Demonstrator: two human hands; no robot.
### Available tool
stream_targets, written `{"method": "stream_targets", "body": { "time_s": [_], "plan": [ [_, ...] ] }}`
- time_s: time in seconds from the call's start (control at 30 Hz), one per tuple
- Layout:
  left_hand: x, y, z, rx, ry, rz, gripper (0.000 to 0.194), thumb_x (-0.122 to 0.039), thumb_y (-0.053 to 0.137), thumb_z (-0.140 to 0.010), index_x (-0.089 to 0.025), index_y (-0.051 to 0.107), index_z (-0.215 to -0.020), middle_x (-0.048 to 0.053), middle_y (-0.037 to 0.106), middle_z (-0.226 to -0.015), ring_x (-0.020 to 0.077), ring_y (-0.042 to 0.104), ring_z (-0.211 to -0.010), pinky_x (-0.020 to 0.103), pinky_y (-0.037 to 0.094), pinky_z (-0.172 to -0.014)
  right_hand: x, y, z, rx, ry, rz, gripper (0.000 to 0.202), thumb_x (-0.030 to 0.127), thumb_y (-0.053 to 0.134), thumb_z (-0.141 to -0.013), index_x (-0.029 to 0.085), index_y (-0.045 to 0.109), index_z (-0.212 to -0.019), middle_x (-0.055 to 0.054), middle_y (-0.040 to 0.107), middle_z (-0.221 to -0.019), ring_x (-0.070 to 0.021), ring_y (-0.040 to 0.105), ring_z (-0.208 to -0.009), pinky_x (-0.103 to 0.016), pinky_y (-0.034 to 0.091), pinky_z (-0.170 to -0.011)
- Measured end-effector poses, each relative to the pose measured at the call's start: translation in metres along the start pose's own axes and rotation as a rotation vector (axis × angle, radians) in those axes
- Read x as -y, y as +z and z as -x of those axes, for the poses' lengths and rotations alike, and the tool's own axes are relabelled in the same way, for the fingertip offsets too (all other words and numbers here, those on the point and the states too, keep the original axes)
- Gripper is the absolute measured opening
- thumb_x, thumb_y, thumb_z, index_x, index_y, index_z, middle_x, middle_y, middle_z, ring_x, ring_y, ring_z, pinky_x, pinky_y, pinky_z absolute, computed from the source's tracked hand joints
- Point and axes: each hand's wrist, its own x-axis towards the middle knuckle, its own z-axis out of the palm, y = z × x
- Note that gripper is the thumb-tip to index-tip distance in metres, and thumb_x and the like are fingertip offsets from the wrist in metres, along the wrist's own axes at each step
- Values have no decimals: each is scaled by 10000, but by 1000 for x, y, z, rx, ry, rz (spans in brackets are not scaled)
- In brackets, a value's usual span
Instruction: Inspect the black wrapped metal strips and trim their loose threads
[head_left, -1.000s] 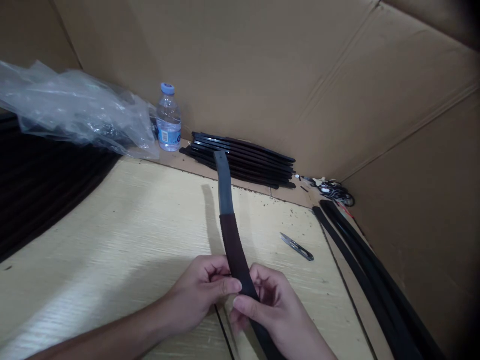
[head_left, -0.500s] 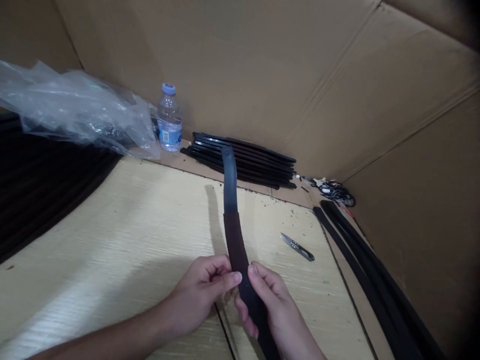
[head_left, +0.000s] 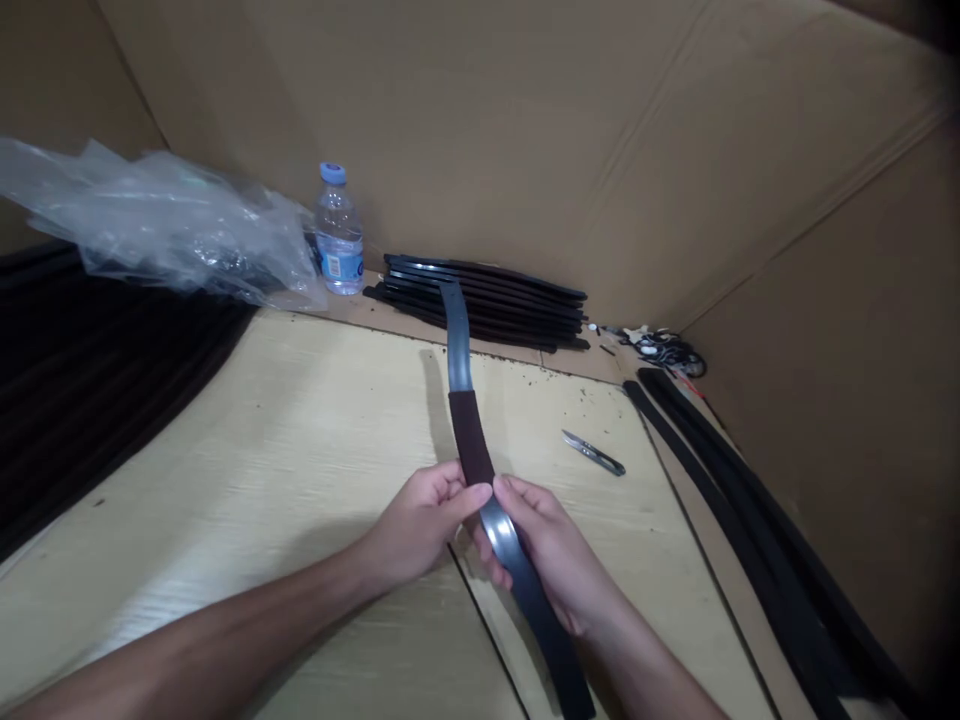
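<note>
A long, curved black plastic strip [head_left: 459,345] is held in both hands, running away from me over the table. Dark brown ribbed fabric [head_left: 472,435] covers a section above my fingers; below them the bare strip shines. My left hand [head_left: 435,515] pinches the strip at the fabric's lower edge, thumb on top. On the other edge, my right hand [head_left: 540,545] grips with its thumb above and fingers curled beneath. The thumbs nearly meet. To the right on the table lies a small pair of thread snips [head_left: 594,453].
Black strips [head_left: 487,305] are stacked at the back, beside a water bottle [head_left: 340,235]. Clear plastic bags [head_left: 195,230] rest over dark strips [head_left: 112,370] at left. Longer black strips [head_left: 720,510] line the right edge. Cardboard walls [head_left: 465,120] surround the table [head_left: 337,410].
The view has tilted slightly, so the scene sits higher. The near part of the strip has turned to catch light, and its lower end now shows. Both hands keep their grip.
</note>
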Motion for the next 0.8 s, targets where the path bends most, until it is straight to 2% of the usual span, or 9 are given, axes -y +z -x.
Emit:
{"method": "stream_targets", "body": {
  "time_s": [0.13, 0.2, 0.27, 0.37, 0.47, 0.57, 0.7, 0.8],
  "plan": [
    [1, 1, 2, -106, 62, -51, 250, -333, 574, -850, -129, 521, -715, -67, 442, -459, 44, 373, -384, 175, 311, -419, -3, -6, -3, 8, -65, -38, 385, 496, 430, -903, 161, 555, -760, -15, 658, -608, -122, 617, -542, -214, 489, -527],
    [2, 2, 4, -132, 75, -18, 245, -334, 582, -846, -140, 502, -719, -101, 335, -448, 29, 263, -376, 167, 259, -408, -4, -9, -3, 63, -53, -40, 404, 517, 388, -907, 166, 573, -836, -28, 683, -689, -149, 651, -628, -265, 523, -600],
    [2, 4, 6, -109, 77, 10, 253, -332, 569, -855, -155, 472, -702, -97, 318, -463, 35, 263, -390, 167, 245, -405, -4, -11, 1, 178, 15, -12, 432, 537, 406, -885, 151, 597, -908, -54, 695, -737, -182, 670, -674, -330, 540, -651],
    [-3, 10, 9, -108, 113, 95, 258, -271, 598, -841, -160, 438, -671, -97, 274, -488, 31, 233, -398, 162, 204, -391, -3, -20, 16, 397, 166, 83, 440, 493, 552, -806, 98, 633, -982, -113, 711, -756, -247, 692, -689, -415, 537, -679],
    [-8, 15, 12, -127, 159, 148, 296, -205, 624, -818, -162, 396, -634, -95, 240, -519, 28, 213, -412, 152, 192, -388, -5, -38, 44, 487, 225, 217, 428, 417, 658, -734, 71, 662, -987, -116, 714, -720, -247, 685, -654, -379, 530, -627],
    [-11, 19, 14, -111, 146, 168, 314, -184, 629, -807, -167, 381, -615, -91, 234, -527, 32, 206, -412, 152, 206, -380, -8, -64, 86, 392, 168, 357, 348, 388, 679, -718, 104, 687, -919, -40, 694, -684, -162, 643, -597, -288, 502, -601],
    [-12, 22, 17, -102, 129, 170, 305, -172, 630, -802, -172, 391, -613, -89, 222, -522, 37, 191, -410, 165, 190, -367, -8, -96, 153, 188, 122, 567, 307, 382, 653, -751, 130, 675, -926, 4, 666, -689, -141, 620, -595, -283, 484, -610],
    [-15, 23, 18, -84, 136, 170, 295, -138, 615, -812, -171, 391, -624, -85, 224, -533, 39, 189, -424, 171, 186, -375, -14, -118, 198, 4, 150, 765, 237, 369, 636, -788, 143, 666, -856, 9, 660, -724, -140, 613, -656, -274, 474, -639]
  ]
}}
